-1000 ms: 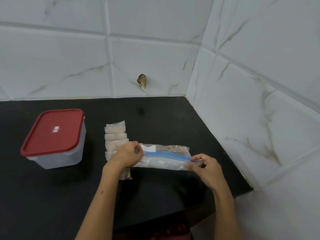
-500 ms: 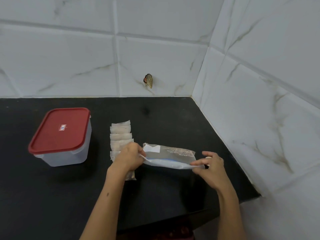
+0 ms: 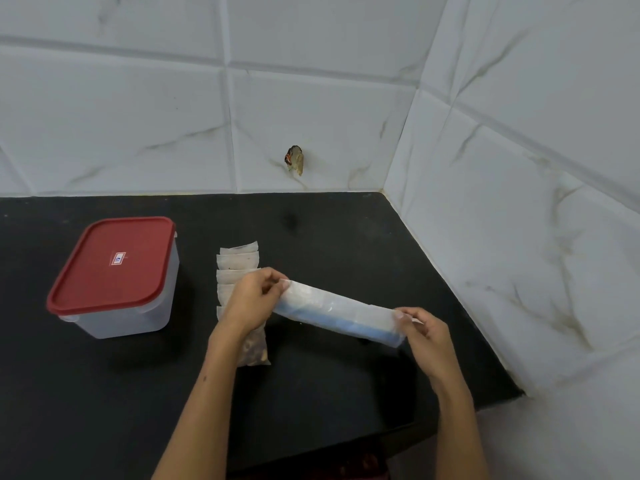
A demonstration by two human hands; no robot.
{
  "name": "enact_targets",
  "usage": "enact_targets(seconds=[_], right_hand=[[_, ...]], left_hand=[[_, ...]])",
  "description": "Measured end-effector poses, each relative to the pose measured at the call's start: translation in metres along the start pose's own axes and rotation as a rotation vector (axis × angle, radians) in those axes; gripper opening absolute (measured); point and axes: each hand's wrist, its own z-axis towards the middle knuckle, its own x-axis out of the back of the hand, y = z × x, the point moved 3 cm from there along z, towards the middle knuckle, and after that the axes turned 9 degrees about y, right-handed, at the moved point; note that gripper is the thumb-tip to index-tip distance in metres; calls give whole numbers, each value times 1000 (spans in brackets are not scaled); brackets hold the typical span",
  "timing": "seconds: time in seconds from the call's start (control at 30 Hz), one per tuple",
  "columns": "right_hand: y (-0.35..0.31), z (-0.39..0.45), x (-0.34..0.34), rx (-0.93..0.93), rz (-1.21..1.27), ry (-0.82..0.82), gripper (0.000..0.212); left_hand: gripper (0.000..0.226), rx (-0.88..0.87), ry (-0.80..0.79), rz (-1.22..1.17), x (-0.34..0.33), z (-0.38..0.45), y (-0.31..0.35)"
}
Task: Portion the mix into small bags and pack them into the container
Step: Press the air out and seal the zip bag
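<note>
While both hands, left point(image 3: 254, 299) and right point(image 3: 424, 332), pinch the ends of the rolled zip bag point(image 3: 337, 315) between their fingertips, filled small bags point(image 3: 239, 268) lie just behind the left fingers, unpacked, and the container point(image 3: 114, 277) left of them is lidded.

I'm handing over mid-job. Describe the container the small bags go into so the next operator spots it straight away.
On the black countertop below the white tiled wall, look to the left side, left of the row of small bags. The container is a squarish translucent plastic tub standing by itself. Its closed red lid with a small label sets it apart.
</note>
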Motion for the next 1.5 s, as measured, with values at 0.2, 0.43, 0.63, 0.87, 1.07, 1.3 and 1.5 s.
enact_targets(seconds=[0.2, 0.43, 0.63, 0.87, 1.07, 1.3, 1.5], right_hand=[[-16, 11, -15, 99, -366, 184, 23], [-19, 26, -24, 30, -592, 134, 13], [-23, 37, -26, -62, -657, 88, 13], [-32, 42, -22, -111, -833, 57, 35], [-48, 34, -23, 244, -670, 120, 38], [-36, 18, -27, 109, -858, -257, 65], [-23, 15, -26, 86, -584, -206, 43]], left_hand=[[16, -121, 97, 436, -20, 10, 15], [53, -162, 40, 646, -26, 25, 7], [86, -200, -266, 826, -19, 25, 7], [48, -333, -211, 534, -22, 33, 7], [31, -250, -321, 449, -24, 41, 2], [30, -163, -359, 384, -27, 52, 1], [27, -74, -274, 64, -33, 61, 11]])
